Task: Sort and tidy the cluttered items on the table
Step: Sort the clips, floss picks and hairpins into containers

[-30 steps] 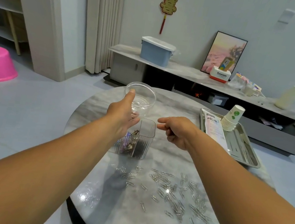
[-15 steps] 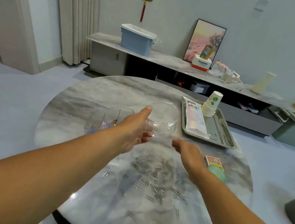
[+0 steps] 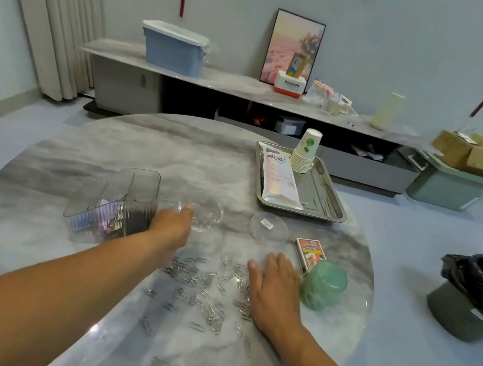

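Note:
Several silver paper clips (image 3: 204, 283) lie scattered over the round marble table (image 3: 109, 145). My left hand (image 3: 170, 227) grips the rim of a clear round container (image 3: 206, 213) that sits on the table right of a clear divided organizer (image 3: 113, 205) holding small items. The container's clear lid (image 3: 268, 227) lies to its right. My right hand (image 3: 275, 287) rests flat, fingers straight, on the table at the right edge of the clips, holding nothing.
A steel tray (image 3: 324, 200) with a stack of paper cups (image 3: 305, 151) and a white pouch (image 3: 280, 176) sits at the back right. A card box (image 3: 310, 254) and a green bag roll (image 3: 323, 286) lie beside my right hand. A bin (image 3: 478, 297) stands on the floor.
My left hand has brought the clear container down from the air onto the table beside the organizer. My right hand has opened and dropped flat next to the clips. The view has turned right.

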